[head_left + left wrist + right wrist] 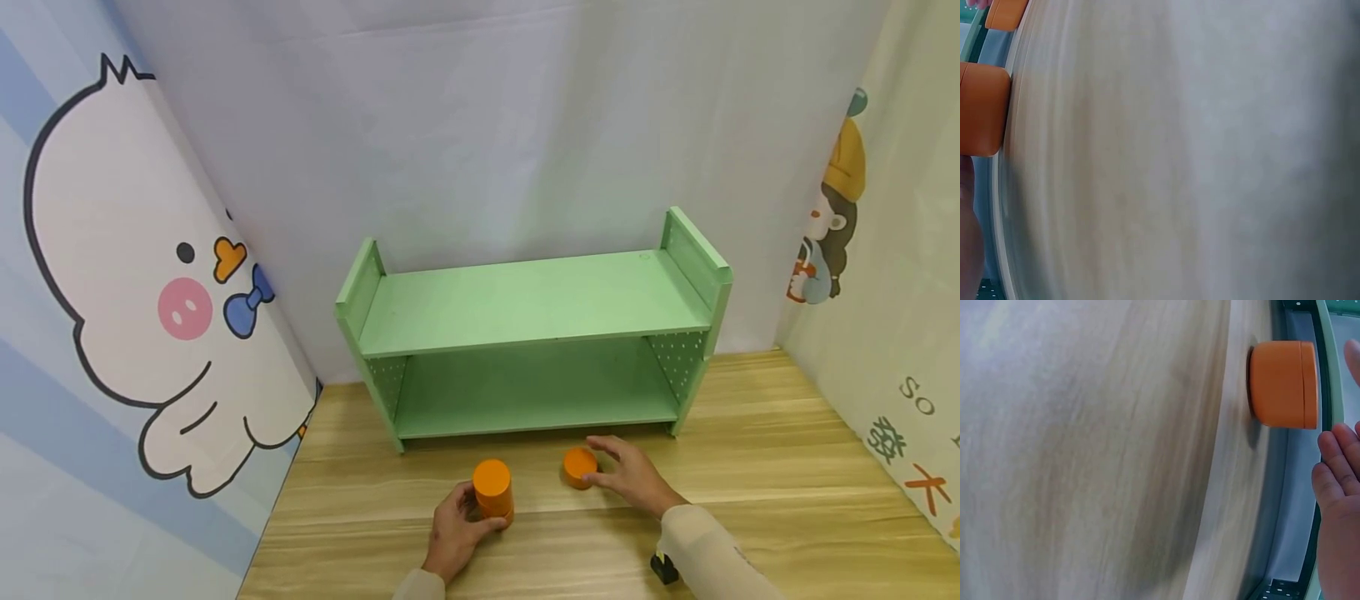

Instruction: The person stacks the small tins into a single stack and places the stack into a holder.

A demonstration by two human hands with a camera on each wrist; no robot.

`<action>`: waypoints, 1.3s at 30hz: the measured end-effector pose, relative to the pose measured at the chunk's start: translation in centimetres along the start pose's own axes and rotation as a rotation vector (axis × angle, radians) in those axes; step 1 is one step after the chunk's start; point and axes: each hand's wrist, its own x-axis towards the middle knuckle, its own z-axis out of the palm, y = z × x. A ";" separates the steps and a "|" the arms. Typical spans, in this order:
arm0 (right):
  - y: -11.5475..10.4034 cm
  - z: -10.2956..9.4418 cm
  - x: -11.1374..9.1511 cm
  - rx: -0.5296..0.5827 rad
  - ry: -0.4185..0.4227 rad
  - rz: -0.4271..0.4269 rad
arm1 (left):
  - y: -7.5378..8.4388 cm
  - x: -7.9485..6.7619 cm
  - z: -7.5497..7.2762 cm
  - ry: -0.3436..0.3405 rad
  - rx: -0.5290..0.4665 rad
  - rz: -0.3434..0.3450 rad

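Observation:
In the head view my left hand point(453, 533) holds an upright stack of orange round containers point(492, 492), with the thumb on the near side and the fingers on the left. Part of an orange container point(984, 109) shows at the left edge of the left wrist view, with the thumb against it. Further right stands a single low orange round container point(580, 468). My right hand point(633, 477) is spread beside it, the thumb close to its right side. In the right wrist view that container point(1282, 384) shows a seam near its top, and the fingers are straight.
A pale green two-tier shelf point(532, 304) stands behind both hands, its front edge just beyond the containers. They rest on a wood-grain table point(750, 475). A small black object point(663, 568) lies by the right sleeve. Printed curtains point(480, 125) enclose the table's back and sides.

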 end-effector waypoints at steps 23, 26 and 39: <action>0.4 0.8 0.2 -0.034 -0.011 0.002 | 0.3 -0.2 0.0 -0.003 -0.044 -0.019; 0.4 0.8 0.2 -0.034 -0.009 0.011 | 0.4 -0.1 0.0 -0.003 -0.043 -0.023; 0.9 1.0 0.4 -0.065 -0.006 0.042 | 4.5 -1.3 -0.4 -0.007 -0.026 -0.016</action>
